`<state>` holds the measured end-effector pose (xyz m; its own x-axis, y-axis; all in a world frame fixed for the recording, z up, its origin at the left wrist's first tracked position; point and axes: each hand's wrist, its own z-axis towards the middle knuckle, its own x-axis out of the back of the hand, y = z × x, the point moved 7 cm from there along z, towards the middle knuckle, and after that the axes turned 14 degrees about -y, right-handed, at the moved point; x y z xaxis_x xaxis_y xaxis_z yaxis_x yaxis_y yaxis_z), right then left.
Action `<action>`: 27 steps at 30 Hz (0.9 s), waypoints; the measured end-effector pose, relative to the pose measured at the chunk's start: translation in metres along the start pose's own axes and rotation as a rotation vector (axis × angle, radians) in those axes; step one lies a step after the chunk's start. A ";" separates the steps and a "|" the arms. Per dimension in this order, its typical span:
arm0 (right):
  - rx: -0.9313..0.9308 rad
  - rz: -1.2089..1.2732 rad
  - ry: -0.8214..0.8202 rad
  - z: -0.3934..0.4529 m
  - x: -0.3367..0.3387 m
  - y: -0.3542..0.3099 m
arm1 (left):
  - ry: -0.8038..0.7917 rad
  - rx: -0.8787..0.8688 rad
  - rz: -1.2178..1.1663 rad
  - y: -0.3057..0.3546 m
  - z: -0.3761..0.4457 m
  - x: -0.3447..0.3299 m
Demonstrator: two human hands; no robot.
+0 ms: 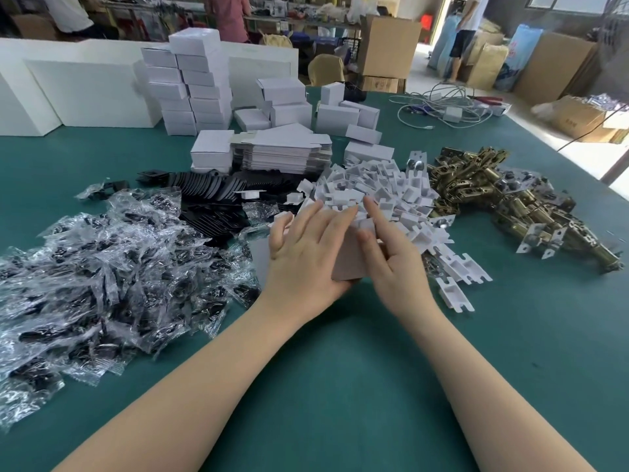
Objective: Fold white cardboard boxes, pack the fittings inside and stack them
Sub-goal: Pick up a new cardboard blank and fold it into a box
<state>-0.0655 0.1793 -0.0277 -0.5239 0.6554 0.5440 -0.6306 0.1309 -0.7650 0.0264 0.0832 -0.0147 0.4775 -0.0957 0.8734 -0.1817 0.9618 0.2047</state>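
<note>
While green table (340, 386) is crowded with parts, heap of clear bagged black fittings (102, 267) is spread at far left. Black plates (211, 192) piled just beyond. Partly folded white box (347, 260) is gripped at centre by left hand (299, 260), fingers spread over it. Right hand (394, 264) set against box, thumb and forefinger extended, other fingers hidden. White plastic inserts (381, 192) heaped behind hands. Brass latches (503, 195) piled at right.

Single head-worn wide-angle view, looking forward and down from the person's eye level across the green counter (340, 386), forearms close at bottom, hands near centre, workshop room farther off along the top edge, no second view to share.
</note>
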 end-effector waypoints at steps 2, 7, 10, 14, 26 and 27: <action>-0.023 0.104 0.067 -0.003 0.000 0.000 | 0.017 0.010 -0.106 -0.002 0.000 0.001; -0.060 0.412 0.215 -0.009 0.007 0.003 | 0.034 -0.003 -0.161 -0.006 0.002 0.000; -0.036 0.406 0.200 -0.009 0.005 0.000 | 0.071 -0.011 -0.133 -0.004 0.001 0.003; -0.005 0.321 0.182 -0.010 0.001 -0.006 | 0.073 0.001 -0.136 -0.003 0.000 0.004; 0.047 0.265 -0.060 -0.004 -0.013 -0.009 | 0.023 0.051 -0.144 -0.008 0.001 0.003; 0.060 0.250 -0.131 -0.004 -0.018 -0.011 | 0.024 0.050 -0.133 -0.010 0.001 0.003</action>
<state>-0.0472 0.1692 -0.0305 -0.7342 0.5600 0.3838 -0.5031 -0.0692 -0.8614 0.0285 0.0732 -0.0135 0.5208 -0.2150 0.8261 -0.1576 0.9269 0.3406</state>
